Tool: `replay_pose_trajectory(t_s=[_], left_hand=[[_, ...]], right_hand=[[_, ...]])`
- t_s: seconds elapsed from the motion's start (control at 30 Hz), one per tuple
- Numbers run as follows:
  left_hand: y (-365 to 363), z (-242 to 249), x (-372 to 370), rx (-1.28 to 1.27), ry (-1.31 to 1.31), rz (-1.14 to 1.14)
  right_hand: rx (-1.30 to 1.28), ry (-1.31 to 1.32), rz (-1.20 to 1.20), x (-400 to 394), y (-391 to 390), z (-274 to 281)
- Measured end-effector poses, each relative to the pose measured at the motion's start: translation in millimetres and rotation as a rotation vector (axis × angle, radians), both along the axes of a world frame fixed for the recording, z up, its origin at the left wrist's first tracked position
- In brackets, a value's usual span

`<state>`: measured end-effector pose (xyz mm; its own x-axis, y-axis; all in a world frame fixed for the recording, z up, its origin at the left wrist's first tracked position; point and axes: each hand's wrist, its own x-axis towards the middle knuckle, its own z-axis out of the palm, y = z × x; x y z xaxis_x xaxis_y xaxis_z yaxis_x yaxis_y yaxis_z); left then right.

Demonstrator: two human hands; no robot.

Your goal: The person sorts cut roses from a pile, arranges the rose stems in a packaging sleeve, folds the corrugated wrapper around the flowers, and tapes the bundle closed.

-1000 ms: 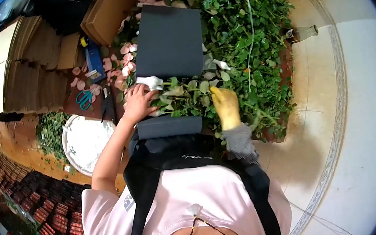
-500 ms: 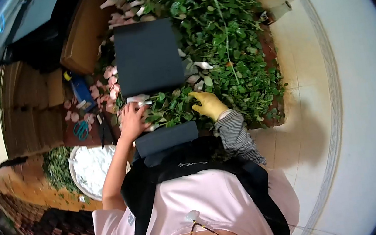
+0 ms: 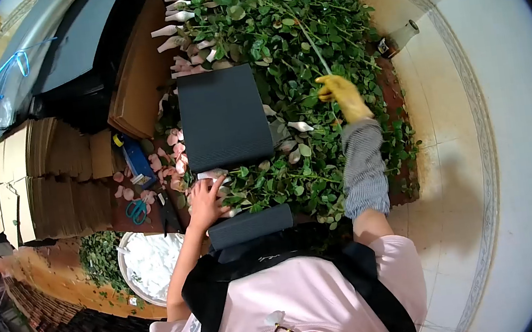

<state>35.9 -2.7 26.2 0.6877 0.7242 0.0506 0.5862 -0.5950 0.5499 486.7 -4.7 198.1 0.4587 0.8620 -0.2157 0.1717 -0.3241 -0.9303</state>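
1. The right hand (image 3: 339, 92), in a yellow glove with a striped sleeve behind it, reaches far out over the heap of rose stems (image 3: 305, 48) on the bench (image 3: 407, 182). Its fingers are curled around one long green stem (image 3: 312, 47) that runs up and away from the glove; the grip looks closed, though the glove hides the fingertips.

2. The left hand (image 3: 206, 200) is bare. It lies flat with fingers spread on a small bunch of stems (image 3: 261, 183), pressing near a white-wrapped bud (image 3: 212, 174), just below the dark corrugated sheet (image 3: 223, 118). It pins rather than grips.

3. A second dark corrugated strip (image 3: 250, 225) sits at the near edge of the bench, touching the person's apron.

4. I judge the stems to be light, springy and tangled with their neighbours through the leaves, so one is likely to drag others along. Thorns are probable, which suits the gloved hand.

5. The best hold looks to be low on the bare woody part, away from the buds, which seem soft and easily bruised.

6. Loose pink petals (image 3: 165, 158), green-handled scissors (image 3: 137, 210) and stacked cardboard (image 3: 48, 173) lie to the left.
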Motion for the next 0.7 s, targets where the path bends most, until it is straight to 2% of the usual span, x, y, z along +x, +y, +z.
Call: replay_pose_trajectory(t_s=[0.03,0.07,0.17,0.23,0.3,0.37,0.43,0.5,0.57,0.63,0.7], left_hand=[[-1,1,0,0.0,0.002,0.0],[-1,-1,0,0.012,-0.001,0.0],[0,-7,-2,0.011,0.019,-0.029],[0,-7,-2,0.017,0.022,-0.029],[-1,-8,-2,0.025,0.027,-0.031],[0,-8,-1,0.024,0.027,-0.032],[-3,-8,-1,0.007,-0.004,0.013],[-2,-13,-2,0.026,-0.038,0.01],[-3,-9,0,0.029,-0.014,0.021],[-4,-8,1,0.025,-0.01,0.025],[-3,-12,0,0.01,0.012,0.017]], right_hand=[[0.138,-0.046,0.02,-5,-15,20],[0.355,-0.542,0.076,12,-30,26],[0.62,-0.697,-0.153,111,-111,35],[1.162,0.237,-0.468,143,-187,64],[0.979,-0.453,-0.819,78,-227,94],[0.862,-0.422,-1.179,64,-305,65],[0.51,-0.351,-1.41,52,-371,-13],[0.069,-0.216,-1.451,22,-416,-107],[-0.227,-0.067,-1.343,-22,-430,-174],[-0.432,0.02,-1.192,-58,-433,-218],[-0.576,-0.014,-1.041,-70,-427,-232]])
